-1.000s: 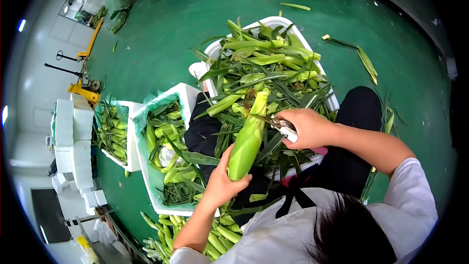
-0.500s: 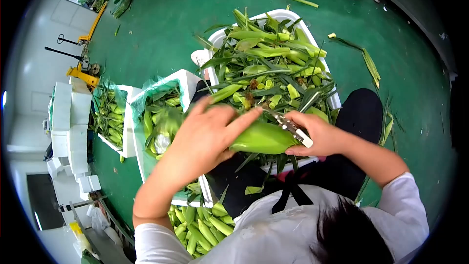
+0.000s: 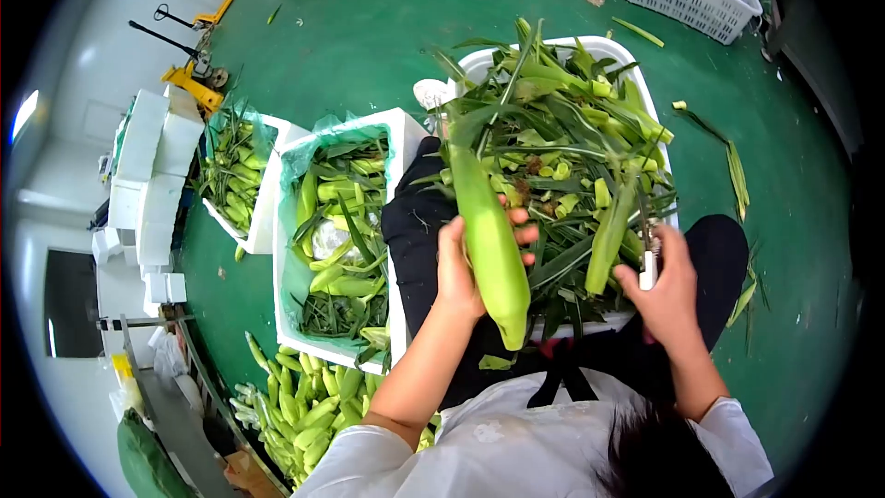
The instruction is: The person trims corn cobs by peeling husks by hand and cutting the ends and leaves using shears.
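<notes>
Left hand (image 3: 457, 278) and right hand (image 3: 671, 288) have drawn apart since the 0.5 s frame; the left is now wrapped around a green corn ear (image 3: 490, 244), held at a tilt over the near-left part of the husk-filled white tub (image 3: 618, 53). Right hand grips a white-handled tool (image 3: 648, 271); contact with the adjacent husk piece (image 3: 612, 238) cannot be determined.

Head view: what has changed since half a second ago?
The left hand now grips an ear lengthwise; earlier it was spread over one lying crosswise, possibly a different ear. The right hand, then at that ear's end, is now apart from the gripped one, still holding the clippers. The tub and near foam box stayed put.
</notes>
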Demonstrator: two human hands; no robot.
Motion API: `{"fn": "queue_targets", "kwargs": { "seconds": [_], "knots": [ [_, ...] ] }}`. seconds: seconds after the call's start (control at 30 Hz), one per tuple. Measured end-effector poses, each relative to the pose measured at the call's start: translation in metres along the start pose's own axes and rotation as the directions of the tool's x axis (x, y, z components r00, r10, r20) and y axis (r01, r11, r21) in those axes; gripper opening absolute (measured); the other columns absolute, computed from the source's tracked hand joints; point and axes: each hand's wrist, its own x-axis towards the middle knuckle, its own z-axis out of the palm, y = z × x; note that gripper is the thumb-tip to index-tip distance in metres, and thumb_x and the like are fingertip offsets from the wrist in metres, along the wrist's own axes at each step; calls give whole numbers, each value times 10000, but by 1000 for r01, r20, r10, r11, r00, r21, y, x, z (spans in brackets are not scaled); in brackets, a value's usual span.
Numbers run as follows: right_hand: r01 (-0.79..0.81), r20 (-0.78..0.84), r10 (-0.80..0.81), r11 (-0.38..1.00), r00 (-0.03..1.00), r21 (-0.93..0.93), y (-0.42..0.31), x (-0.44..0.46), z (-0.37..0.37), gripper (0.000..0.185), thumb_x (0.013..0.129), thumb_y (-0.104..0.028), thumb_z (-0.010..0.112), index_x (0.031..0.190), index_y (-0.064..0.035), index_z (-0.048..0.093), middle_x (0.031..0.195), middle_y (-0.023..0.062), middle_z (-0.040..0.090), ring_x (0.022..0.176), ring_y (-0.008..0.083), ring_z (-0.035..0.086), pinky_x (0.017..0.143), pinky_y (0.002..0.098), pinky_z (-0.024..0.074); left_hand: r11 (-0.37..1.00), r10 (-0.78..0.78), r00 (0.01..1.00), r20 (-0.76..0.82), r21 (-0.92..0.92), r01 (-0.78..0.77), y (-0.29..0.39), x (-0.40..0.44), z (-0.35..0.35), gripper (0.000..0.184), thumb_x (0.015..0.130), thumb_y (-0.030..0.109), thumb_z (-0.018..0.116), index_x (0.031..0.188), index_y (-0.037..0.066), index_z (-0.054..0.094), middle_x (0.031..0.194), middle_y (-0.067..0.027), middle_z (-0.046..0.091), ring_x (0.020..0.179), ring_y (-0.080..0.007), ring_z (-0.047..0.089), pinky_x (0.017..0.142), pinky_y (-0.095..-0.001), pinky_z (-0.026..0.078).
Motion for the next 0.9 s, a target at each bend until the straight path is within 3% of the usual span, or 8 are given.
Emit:
{"fn": "queue_targets", "kwargs": {
  "seconds": [0.07,0.17,0.33,0.37,0.47,0.67,0.73,0.9],
  "knots": [
    [138,-81,-167,948,983,-287,1,9,-13,716,696,-209,821,1294,0,487,1161,193,598,1121,363,552,995,455,403,953,61,996,58,294,-75,0,-10,-7,593,940,419,545,1390,51,426,1191,-152,601,1002,-281,647,847,-449,542],
    [68,360,-131,981,924,183,-14,18,-25,784,714,-294,826,1344,16,477,1261,222,567,1178,377,548,1017,408,431,500,236,966,109,839,-217,2,-25,16,690,896,248,697,1452,-12,382,1270,-135,577,1097,-208,595,982,-336,457],
    [37,615,-233,949,754,315,-29,41,-10,732,770,-381,796,1313,10,500,1231,206,543,1120,342,568,960,394,458,29,197,950,243,967,-253,9,-42,38,703,822,193,750,1435,20,453,1227,-191,609,1107,-248,613,967,-341,459],
    [216,424,-413,872,806,439,-19,41,2,657,771,-385,794,1236,2,537,1120,178,580,1016,330,599,872,394,486,-61,169,951,259,966,-252,12,-45,38,709,808,198,759,1431,29,466,1203,-200,618,1086,-251,625,954,-340,466],
    [184,546,-372,912,751,367,-14,47,1,588,753,-337,819,1157,5,563,983,123,628,887,265,636,769,354,507,76,-28,991,131,989,-128,25,-44,30,699,785,198,767,1412,46,499,1127,-190,645,1000,-237,648,914,-324,479],
    [-597,855,-99,674,509,434,-2,13,-24,363,848,-163,761,1149,-21,616,876,21,661,782,75,612,688,240,504,670,-272,934,230,743,12,38,-27,7,787,758,361,780,1358,-42,466,1080,-191,658,914,-226,658,860,-345,525],
    [-648,806,-300,483,510,589,5,-2,-18,511,858,-180,759,1296,-25,545,1016,41,645,909,104,592,778,262,495,802,-375,889,263,573,169,35,-25,2,871,714,473,790,1332,-18,422,1047,-257,644,852,-315,678,778,-421,570],
    [-324,659,-452,616,602,718,-7,-5,-2,648,864,-235,749,1386,-25,427,1176,64,548,1075,153,512,923,317,438,796,-516,816,261,497,345,8,-20,12,834,708,482,765,1280,-56,483,1044,-273,630,791,-355,682,726,-452,590]
  ]
}}
